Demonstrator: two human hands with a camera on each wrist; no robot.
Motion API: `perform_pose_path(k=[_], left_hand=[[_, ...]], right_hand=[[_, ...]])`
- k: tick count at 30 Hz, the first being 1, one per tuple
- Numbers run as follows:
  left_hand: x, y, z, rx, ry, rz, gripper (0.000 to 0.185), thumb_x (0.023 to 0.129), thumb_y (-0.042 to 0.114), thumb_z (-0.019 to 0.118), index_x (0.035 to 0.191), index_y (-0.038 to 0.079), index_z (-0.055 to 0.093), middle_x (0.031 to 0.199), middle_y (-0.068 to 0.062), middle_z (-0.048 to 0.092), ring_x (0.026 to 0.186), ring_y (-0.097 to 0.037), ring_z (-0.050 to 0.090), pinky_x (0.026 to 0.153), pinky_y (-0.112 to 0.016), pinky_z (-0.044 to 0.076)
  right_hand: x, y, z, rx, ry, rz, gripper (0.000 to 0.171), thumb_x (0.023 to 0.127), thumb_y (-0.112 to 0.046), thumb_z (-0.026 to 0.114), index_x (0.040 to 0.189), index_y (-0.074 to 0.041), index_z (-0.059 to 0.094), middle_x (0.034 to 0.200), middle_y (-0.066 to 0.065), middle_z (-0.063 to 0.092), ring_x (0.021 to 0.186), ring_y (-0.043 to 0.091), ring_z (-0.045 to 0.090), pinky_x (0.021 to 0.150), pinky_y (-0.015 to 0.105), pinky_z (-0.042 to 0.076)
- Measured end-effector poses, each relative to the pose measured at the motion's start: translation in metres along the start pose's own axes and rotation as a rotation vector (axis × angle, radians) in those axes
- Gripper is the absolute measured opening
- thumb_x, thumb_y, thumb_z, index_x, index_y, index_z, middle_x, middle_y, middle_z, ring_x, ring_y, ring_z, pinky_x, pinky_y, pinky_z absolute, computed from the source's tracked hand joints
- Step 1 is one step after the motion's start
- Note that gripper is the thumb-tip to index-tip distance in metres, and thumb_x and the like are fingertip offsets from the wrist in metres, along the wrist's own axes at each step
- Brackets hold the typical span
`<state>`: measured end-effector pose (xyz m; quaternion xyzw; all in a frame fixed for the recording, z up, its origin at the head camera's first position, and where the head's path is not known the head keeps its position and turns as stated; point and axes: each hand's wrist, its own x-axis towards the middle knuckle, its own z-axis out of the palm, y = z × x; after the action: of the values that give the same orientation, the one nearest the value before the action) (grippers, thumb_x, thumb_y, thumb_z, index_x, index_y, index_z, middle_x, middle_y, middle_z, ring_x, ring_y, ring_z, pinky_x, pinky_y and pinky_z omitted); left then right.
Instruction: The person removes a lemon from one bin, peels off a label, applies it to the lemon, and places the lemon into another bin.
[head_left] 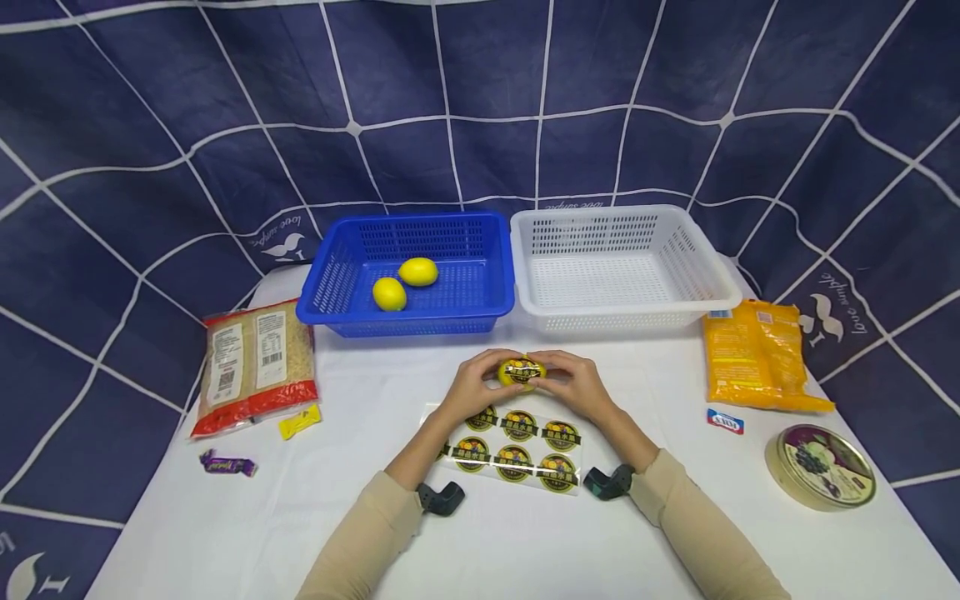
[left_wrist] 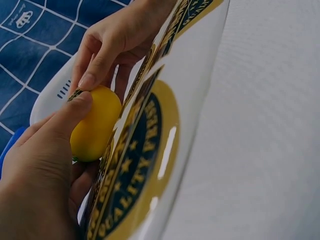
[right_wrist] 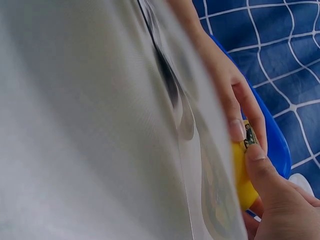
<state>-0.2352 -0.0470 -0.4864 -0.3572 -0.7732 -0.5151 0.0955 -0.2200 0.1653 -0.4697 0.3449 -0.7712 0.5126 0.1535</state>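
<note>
In the head view, the left hand [head_left: 472, 385] and the right hand [head_left: 573, 383] meet over the middle of the table [head_left: 495, 533], both cupped round 1 lemon [head_left: 521, 372] that bears a dark round sticker [head_left: 522, 367] on its upper face. The grip of each hand is closed on the fruit from its own side, probably so it cannot roll while the thumbs smooth the label down. Just in front of the hands, toward the near edge, lies a sticker sheet [head_left: 517, 448] with 6 labels on it, within easy reach. Beyond the hands, at the far edge, a blue basket [head_left: 480, 312] holds 2 lemons [head_left: 405, 283], and a white basket [head_left: 720, 292] stands touching it on the right. A bag of grain [head_left: 255, 367] lies near the left edge; an orange packet [head_left: 757, 354] and a round tin [head_left: 821, 467] lie near the right edge.

The left wrist view shows what the head view cannot: the left thumb [left_wrist: 67, 117] pressing the lemon [left_wrist: 95, 130] while the right hand's fingertips [left_wrist: 87, 80] pinch the label's edge at the top. The sticker sheet [left_wrist: 140, 170] fills the foreground, curling up.

The right wrist view is mostly blurred sheet [right_wrist: 200, 165]; it shows only the 2 thumbs meeting on the sticker [right_wrist: 249, 136] at the lemon [right_wrist: 245, 182], with the blue basket [right_wrist: 277, 150] behind.
</note>
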Motion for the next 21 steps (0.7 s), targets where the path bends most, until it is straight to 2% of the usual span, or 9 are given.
perform_pose_path(k=[3, 6, 10, 12, 15, 18, 21], left_hand=[[0.001, 0.013, -0.004, -0.042, -0.008, -0.005, 0.046, 0.074, 0.004, 0.077, 0.115, -0.003, 0.059, 0.113, -0.016, 0.060, 0.102, -0.025, 0.060, 0.084, -0.027, 0.052], [0.002, 0.016, -0.006, -0.073, -0.015, -0.020, 0.045, 0.074, 0.002, 0.076, 0.115, -0.004, 0.058, 0.112, -0.018, 0.060, 0.101, -0.028, 0.060, 0.083, -0.030, 0.052], [0.004, 0.016, -0.006, -0.111, -0.023, -0.043, 0.044, 0.073, -0.001, 0.076, 0.113, -0.006, 0.058, 0.111, -0.020, 0.060, 0.099, -0.029, 0.061, 0.082, -0.032, 0.053], [0.004, 0.014, -0.006, -0.130, -0.026, -0.061, 0.044, 0.073, -0.001, 0.076, 0.113, -0.006, 0.059, 0.111, -0.019, 0.061, 0.099, -0.027, 0.061, 0.083, -0.033, 0.053], [0.003, 0.010, -0.006, -0.169, -0.039, -0.098, 0.044, 0.074, 0.000, 0.076, 0.114, -0.005, 0.059, 0.113, -0.016, 0.061, 0.101, -0.023, 0.061, 0.085, -0.032, 0.052], [0.003, 0.008, -0.007, -0.198, -0.062, -0.130, 0.044, 0.075, 0.002, 0.075, 0.116, -0.003, 0.059, 0.115, -0.014, 0.061, 0.104, -0.021, 0.060, 0.088, -0.033, 0.050], [0.003, 0.008, -0.008, -0.220, -0.084, -0.144, 0.045, 0.076, 0.002, 0.075, 0.117, -0.003, 0.058, 0.116, -0.014, 0.060, 0.105, -0.021, 0.059, 0.090, -0.033, 0.049]], right_hand=[[0.000, 0.001, 0.000, 0.007, 0.003, 0.007, 0.039, 0.070, 0.006, 0.075, 0.107, 0.011, 0.062, 0.106, 0.023, 0.063, 0.091, 0.033, 0.063, 0.073, 0.035, 0.056], [-0.001, 0.003, 0.001, 0.021, 0.005, 0.019, 0.038, 0.072, 0.005, 0.075, 0.107, 0.011, 0.062, 0.106, 0.022, 0.063, 0.092, 0.032, 0.063, 0.074, 0.035, 0.056], [-0.001, 0.002, 0.000, 0.009, 0.021, 0.008, 0.037, 0.072, 0.005, 0.075, 0.107, 0.010, 0.063, 0.106, 0.022, 0.064, 0.091, 0.033, 0.063, 0.073, 0.040, 0.056], [0.000, 0.001, 0.000, -0.009, 0.066, -0.009, 0.036, 0.072, 0.006, 0.074, 0.107, 0.010, 0.063, 0.103, 0.022, 0.064, 0.087, 0.034, 0.063, 0.071, 0.044, 0.056], [0.001, -0.003, -0.001, -0.053, 0.238, -0.020, 0.031, 0.075, 0.010, 0.070, 0.105, 0.010, 0.063, 0.097, 0.023, 0.065, 0.077, 0.032, 0.063, 0.064, 0.041, 0.056], [0.004, -0.006, -0.005, -0.081, 0.525, 0.028, 0.025, 0.080, 0.012, 0.062, 0.105, 0.012, 0.060, 0.090, 0.024, 0.063, 0.067, 0.022, 0.060, 0.059, 0.028, 0.053], [0.007, -0.009, -0.011, -0.046, 0.781, 0.132, 0.025, 0.085, 0.009, 0.056, 0.110, 0.012, 0.056, 0.089, 0.024, 0.059, 0.063, 0.013, 0.054, 0.056, 0.017, 0.046]])
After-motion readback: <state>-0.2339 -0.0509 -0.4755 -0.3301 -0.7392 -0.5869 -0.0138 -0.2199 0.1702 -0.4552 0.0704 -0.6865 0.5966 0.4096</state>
